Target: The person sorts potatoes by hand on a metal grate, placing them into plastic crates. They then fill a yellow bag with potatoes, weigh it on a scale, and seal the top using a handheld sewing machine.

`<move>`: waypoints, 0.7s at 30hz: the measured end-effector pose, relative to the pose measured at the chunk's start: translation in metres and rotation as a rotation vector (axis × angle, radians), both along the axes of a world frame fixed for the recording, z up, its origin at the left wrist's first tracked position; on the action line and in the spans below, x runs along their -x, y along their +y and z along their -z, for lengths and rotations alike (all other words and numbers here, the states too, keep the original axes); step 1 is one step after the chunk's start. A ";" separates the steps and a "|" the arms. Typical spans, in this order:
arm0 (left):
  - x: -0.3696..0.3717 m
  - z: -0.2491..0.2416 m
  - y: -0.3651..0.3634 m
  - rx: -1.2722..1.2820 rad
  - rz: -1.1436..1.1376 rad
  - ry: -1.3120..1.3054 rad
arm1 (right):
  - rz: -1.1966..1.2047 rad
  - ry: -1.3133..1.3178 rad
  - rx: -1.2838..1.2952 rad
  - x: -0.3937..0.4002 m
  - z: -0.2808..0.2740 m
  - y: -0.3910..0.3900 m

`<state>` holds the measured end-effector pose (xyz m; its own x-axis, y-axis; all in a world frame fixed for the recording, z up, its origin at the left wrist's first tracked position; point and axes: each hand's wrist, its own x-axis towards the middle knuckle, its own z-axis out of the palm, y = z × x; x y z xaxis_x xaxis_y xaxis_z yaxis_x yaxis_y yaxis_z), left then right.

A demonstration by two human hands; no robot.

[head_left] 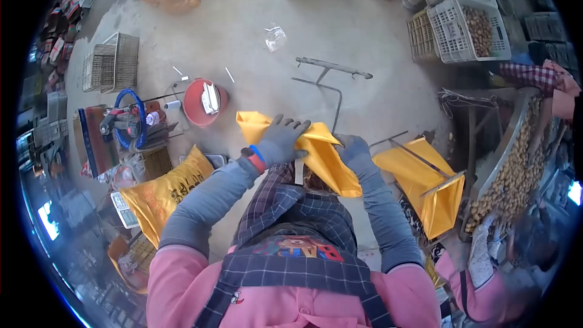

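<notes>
A yellow woven sack (331, 161) stretches, creased and folded, between my two hands above my lap. My left hand (280, 141), in a grey glove with a blue and a red band at the wrist, grips its upper left part, fingers over the top and thumb below. On the other side, my right hand (353, 150), also gloved in grey, is closed on the sack's right edge; its fingertips are partly hidden. Close by on the right, another yellow sack (413, 173) hangs on a metal frame with its mouth held wide.
A full yellow sack (167, 197) with dark print leans at the left. Ahead are a red bucket (193, 106) and a metal stand (328, 76). At right, a co-worker's gloved hand (481, 246) is at a trough of small potato-like produce (513, 167). White crates (452, 27) stand far right.
</notes>
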<state>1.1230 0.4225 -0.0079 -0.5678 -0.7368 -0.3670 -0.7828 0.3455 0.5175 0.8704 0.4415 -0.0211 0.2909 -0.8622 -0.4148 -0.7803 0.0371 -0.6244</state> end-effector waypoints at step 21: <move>-0.049 0.142 -0.159 -0.446 -0.309 0.119 | 0.531 -0.036 -0.051 0.021 0.082 -0.086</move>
